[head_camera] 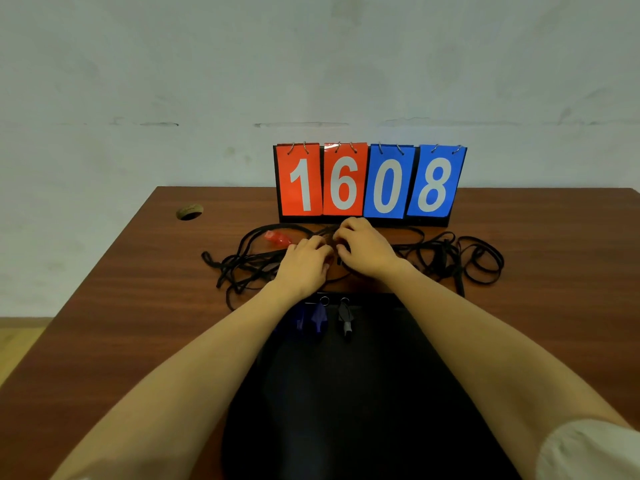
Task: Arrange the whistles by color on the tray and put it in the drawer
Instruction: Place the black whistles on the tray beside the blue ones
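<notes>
Hands nearly touch: left hand [304,263] and right hand [367,251] both pinch the tangled black lanyards [242,265] on the bench [138,306], with whatever lies under their fingers hidden. Just left lies a red whistle [277,237]. Blue whistles [318,318], one dim beside the forearm, and a black whistle [345,318] sit at the far edge of the tray [346,393].

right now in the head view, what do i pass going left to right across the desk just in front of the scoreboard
cable hole → red whistle → left hand → right hand → black lanyard loops
</notes>
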Motion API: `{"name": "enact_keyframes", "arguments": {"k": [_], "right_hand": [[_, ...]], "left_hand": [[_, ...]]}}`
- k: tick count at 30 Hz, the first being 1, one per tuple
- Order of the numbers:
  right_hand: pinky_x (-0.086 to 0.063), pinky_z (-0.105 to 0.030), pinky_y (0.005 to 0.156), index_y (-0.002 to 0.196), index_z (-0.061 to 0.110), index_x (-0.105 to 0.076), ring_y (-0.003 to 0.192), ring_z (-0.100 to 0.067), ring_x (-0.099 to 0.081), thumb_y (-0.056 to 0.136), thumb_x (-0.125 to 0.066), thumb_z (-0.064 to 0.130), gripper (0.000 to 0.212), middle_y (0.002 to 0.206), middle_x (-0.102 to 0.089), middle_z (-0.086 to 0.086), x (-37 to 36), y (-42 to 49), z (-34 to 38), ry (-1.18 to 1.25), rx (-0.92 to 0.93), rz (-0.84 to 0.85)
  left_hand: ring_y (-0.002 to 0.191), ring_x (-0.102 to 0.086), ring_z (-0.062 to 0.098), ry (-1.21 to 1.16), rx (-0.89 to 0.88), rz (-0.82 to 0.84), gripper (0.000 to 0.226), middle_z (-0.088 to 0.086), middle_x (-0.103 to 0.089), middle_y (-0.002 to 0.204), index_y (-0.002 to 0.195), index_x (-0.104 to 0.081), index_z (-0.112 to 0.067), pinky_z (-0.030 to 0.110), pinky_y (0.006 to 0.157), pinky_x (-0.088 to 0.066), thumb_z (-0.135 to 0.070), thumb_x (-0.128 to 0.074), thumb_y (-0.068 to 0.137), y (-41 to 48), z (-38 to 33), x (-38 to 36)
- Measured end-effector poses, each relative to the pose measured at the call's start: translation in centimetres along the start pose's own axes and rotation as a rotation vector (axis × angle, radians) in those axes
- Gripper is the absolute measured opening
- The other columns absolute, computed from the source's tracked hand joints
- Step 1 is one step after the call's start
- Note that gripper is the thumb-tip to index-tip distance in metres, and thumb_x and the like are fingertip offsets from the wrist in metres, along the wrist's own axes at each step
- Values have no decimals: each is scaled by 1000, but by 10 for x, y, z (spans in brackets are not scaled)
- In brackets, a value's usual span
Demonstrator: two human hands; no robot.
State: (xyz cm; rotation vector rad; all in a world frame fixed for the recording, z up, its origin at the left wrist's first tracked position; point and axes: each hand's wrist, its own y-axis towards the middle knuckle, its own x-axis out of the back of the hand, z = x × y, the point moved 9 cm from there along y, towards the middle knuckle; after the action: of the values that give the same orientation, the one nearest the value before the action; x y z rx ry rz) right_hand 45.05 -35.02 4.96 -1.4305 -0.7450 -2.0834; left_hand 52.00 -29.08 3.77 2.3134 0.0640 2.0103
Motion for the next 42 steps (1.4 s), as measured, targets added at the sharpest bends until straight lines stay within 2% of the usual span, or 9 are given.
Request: {"name": "enact_keyframes", "arguments": {"k": [4, 8, 15, 19, 24, 27, 32, 37, 42], "right_hand": [[-43, -39, 102, 140, 16, -41, 130, -25, -38, 93, -52, 41, 54, 142, -41, -6, -2, 6, -17, 79, -175, 46], [-43, -41, 100, 137, 18, -42, 128, -27, -38, 88, -55, 50, 60, 134, -47, -9, -9, 16, -17, -30, -235, 162], [-43, -43, 98, 133, 21, -46, 132, -28, -31, 88, -57, 31, 47, 127, -52, -10, -13, 15, -8, -126, -216, 240], [-43, -42, 98, 128, 20, -48, 128, -28, -34, 88, -57, 32, 43, 121, -53, -10, -9, 8, -8, -49, -237, 217], [-48, -44, 93, 116, 19, -53, 111, -28, -46, 80, -64, 27, 38, 114, -54, -10, 1, 1, -5, 122, -247, 227], [-48, -40, 91, 116, 17, -52, 110, -25, -43, 74, -71, 24, 46, 113, -50, -9, 6, -7, -2, 110, -214, 258], [-48, -39, 91, 114, 16, -48, 105, -21, -43, 65, -82, 41, 65, 109, -44, -4, 19, -18, -1, 82, -212, 158], [-48, -42, 93, 121, 17, -50, 112, -26, -47, 82, -64, 35, 45, 119, -48, -9, 22, -28, 1, 45, -178, 121], [-48, -37, 95, 131, 19, -49, 117, -24, -47, 90, -58, 28, 43, 125, -50, -8, 30, -36, -3, 68, -180, 108]], "left_hand": [[117, -49, 33, -134, 52, 29, 38, 10, -41, 137, 129, -48, -7, 40, 92, -45, -19, -52, 93, 1, 5, -3], [100, -57, 33, -149, 125, 18, 26, 11, -45, 123, 113, -54, -3, 39, 79, -47, -18, -57, 92, 2, 8, 3], [92, -58, 39, -224, 230, 1, 33, 13, -42, 125, 115, -50, -7, 48, 77, -50, 5, -51, 84, -5, 19, 11], [100, -55, 36, -268, 194, 32, 43, 11, -40, 128, 123, -51, -13, 44, 83, -50, 7, -47, 85, -11, 21, 11], [120, -41, 35, -256, 156, 106, 49, 16, -40, 132, 132, -49, -14, 42, 100, -41, 6, -41, 88, -19, 19, 3], [125, -38, 35, -250, 193, 110, 54, 18, -41, 136, 140, -40, -14, 43, 104, -39, 4, -41, 89, -23, 18, 4], [119, -42, 34, -319, 223, 31, 47, 16, -47, 126, 133, -46, -13, 42, 99, -42, 0, -45, 87, -29, 11, 20], [107, -52, 28, -394, 261, 14, 42, 10, -48, 118, 122, -50, -12, 37, 91, -47, -6, -60, 82, -36, 9, 30], [98, -52, 23, -391, 276, -3, 36, 6, -51, 111, 109, -50, -14, 34, 86, -47, -12, -70, 80, -41, 8, 33]]}}
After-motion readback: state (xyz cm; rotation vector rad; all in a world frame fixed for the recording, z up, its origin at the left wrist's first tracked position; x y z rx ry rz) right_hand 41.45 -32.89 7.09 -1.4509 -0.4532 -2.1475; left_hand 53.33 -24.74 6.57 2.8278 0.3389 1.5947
